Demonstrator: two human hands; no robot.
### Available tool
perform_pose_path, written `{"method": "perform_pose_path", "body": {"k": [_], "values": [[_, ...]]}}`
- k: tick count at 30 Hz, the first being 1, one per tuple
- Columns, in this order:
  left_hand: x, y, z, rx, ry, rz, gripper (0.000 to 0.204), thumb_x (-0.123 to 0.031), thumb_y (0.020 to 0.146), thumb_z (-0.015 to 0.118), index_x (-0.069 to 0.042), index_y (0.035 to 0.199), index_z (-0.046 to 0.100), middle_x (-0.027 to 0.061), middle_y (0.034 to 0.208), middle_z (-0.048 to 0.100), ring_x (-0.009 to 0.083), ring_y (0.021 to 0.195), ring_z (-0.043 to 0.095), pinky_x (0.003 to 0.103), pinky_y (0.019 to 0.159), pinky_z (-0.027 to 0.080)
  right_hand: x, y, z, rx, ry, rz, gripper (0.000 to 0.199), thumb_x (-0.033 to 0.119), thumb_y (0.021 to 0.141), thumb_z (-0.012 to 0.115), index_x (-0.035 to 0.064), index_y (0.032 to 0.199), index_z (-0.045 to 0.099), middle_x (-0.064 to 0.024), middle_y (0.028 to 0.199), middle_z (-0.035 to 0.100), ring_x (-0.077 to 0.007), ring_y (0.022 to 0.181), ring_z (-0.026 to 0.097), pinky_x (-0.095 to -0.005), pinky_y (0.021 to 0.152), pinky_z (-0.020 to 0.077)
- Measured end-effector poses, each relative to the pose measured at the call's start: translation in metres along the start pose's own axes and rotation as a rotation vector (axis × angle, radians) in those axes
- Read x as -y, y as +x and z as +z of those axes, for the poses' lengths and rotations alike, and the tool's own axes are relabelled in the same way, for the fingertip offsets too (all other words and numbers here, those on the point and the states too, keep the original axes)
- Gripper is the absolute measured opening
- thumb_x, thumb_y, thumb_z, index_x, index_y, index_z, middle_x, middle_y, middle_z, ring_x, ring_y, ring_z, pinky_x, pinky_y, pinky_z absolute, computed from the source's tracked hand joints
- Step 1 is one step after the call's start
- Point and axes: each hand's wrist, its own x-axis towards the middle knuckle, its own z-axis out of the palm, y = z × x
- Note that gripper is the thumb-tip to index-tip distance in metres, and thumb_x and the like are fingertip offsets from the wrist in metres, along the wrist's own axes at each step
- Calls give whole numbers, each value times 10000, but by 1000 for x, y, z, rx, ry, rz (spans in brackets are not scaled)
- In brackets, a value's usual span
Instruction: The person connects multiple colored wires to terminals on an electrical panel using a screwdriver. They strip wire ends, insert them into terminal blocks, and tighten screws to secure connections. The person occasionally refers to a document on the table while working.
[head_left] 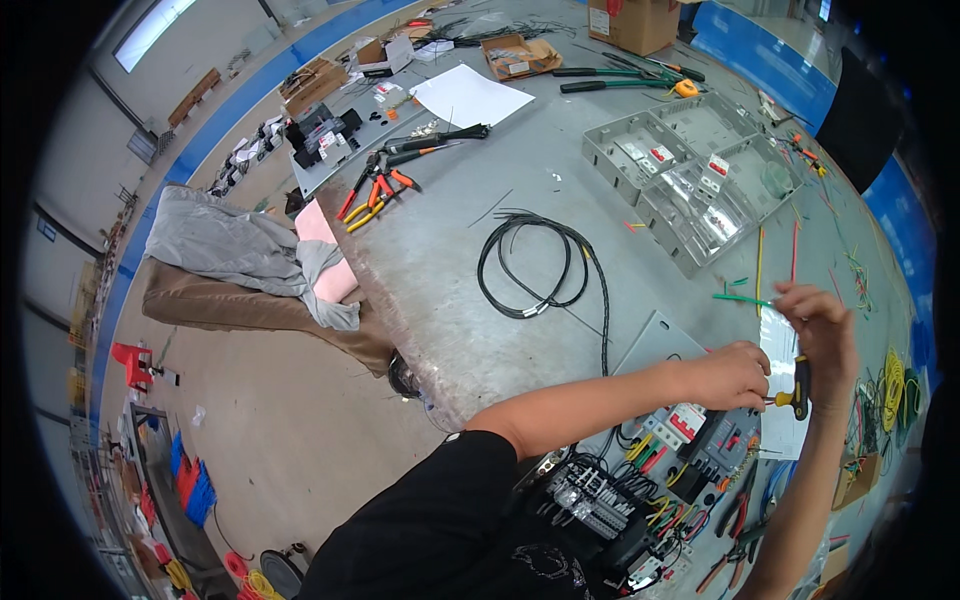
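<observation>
My right hand [822, 335] is raised over the right side of the table with its fingers curled. A screwdriver [801, 388] with a black and yellow handle is held against its palm. By the fingertips a green wire [742, 298] stretches to the left; I cannot tell whether they touch it. My left hand [728, 377] is closed, its fingertips close to the screwdriver's yellow end; what they pinch is hidden. Below the left hand sits a panel of electrical parts, with a red and white breaker [686, 422] and a dark grey breaker [722, 445]. White paper [783, 432] lies beneath the hands.
A coiled black cable [530, 312] lies mid-table. Beyond it stands a grey plastic enclosure [690, 255] with a clear cover. Several pliers [378, 190] lie at the left edge near a white sheet [470, 97]. A chair with grey cloth [235, 240] stands left of the table.
</observation>
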Motion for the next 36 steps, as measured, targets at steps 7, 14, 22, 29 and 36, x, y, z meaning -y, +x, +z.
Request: {"method": "perform_pose_path", "body": {"k": [7, 14, 22, 29, 36], "values": [[5, 2, 8, 20, -108, -70, 188, -273, 841, 785, -100, 914, 800, 87, 1059, 745, 344, 1186, 616, 483, 1063, 453, 52, -31, 44, 205, -814, 226, 579, 406, 816, 858, -9, 1186, 696, -141, 1089, 691, -285, 1124, 689, -456, 1010, 531], [4, -2, 9, -148, 76, 26, 210, -256, 814, 814, -72, 804, 714, 90, 868, 708, 325, 1026, 656, 468, 971, 480, 60, -99, 62, 203, -1165, -8, 561, 374, 754, 905, 15, 1146, 726, -154, 1053, 703, -374, 999, 662, -478, 900, 537], [-7, 4, 19, -176, 199, 31, 238, -288, 824, 830, -69, 863, 744, 86, 854, 698, 317, 1023, 630, 476, 974, 469, 43, -100, -19, -291, -978, 375, 354, 285, 989, 725, -65, 967, 682, -172, 903, 665, -313, 790, 616, -410, 722, 467], [-6, -10, 26, -218, 257, -34, 194, -270, 839, 808, -90, 901, 772, 71, 933, 723, 335, 1100, 616, 487, 1017, 464, 39, -55, 48, -95, -1074, 175, 321, 278, 947, 767, -39, 999, 754, -190, 1245, 680, -351, 1172, 646, -436, 918, 513], [-6, -10, 6, -150, 173, -6, 183, -282, 873, 785, -100, 884, 788, 104, 897, 748, 350, 1075, 678, 511, 1012, 496, 40, -118, 11, -171, -1391, 23, 390, 386, 942, 748, 10, 995, 838, -195, 1547, 569, -444, 1519, 423, -525, 1215, 377]]}}
